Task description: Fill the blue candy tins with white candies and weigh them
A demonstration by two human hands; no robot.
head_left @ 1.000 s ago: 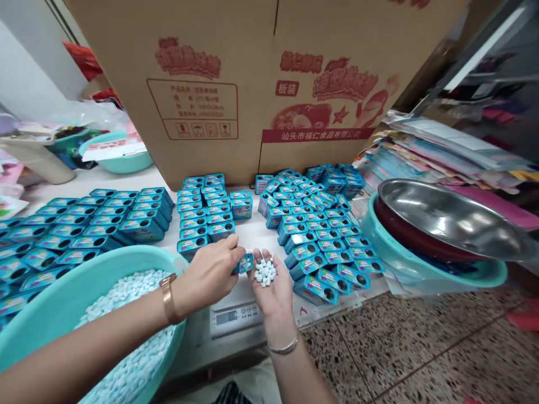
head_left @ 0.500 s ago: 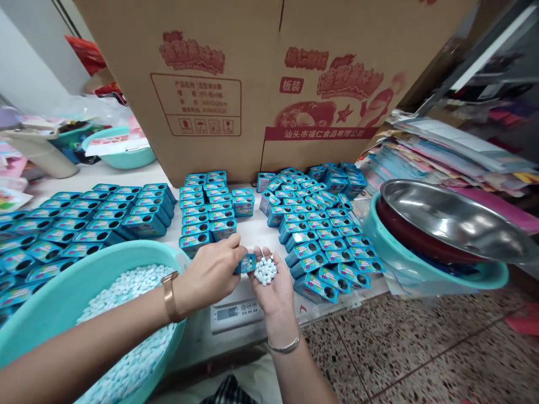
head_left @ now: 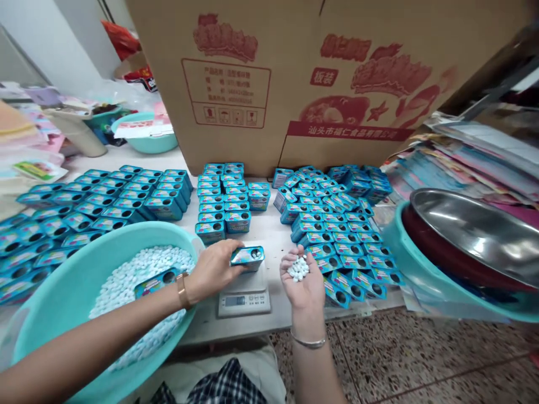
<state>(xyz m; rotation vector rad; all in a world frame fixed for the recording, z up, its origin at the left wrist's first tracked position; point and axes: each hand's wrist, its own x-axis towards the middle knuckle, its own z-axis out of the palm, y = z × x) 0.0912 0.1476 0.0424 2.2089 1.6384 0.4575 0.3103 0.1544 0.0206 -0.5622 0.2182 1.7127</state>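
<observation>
My left hand [head_left: 217, 269] grips a small blue candy box [head_left: 247, 256] with a round hole in its top, where a few pale candies show. The box is upright over the white digital scale [head_left: 245, 303]; whether its full weight rests there I cannot tell. To the right, my right hand [head_left: 305, 286] is palm up and cupped around a small heap of pale candies [head_left: 299, 269]. Beneath my left forearm, a turquoise basin [head_left: 54, 325] holds many such candies, and another blue box [head_left: 156, 282] lies on them.
Rows of blue boxes [head_left: 126, 196] stand at the left, with more boxes [head_left: 223, 193] in the middle and a larger group [head_left: 337, 235] at the right. Behind them rises a big cardboard carton [head_left: 286, 33]. A steel bowl [head_left: 471, 224] rests in stacked basins at the right.
My left hand has brought the box from beside my right palm to the scale and set it level. My hands are now apart. The view has shifted, showing the box in the basin.
</observation>
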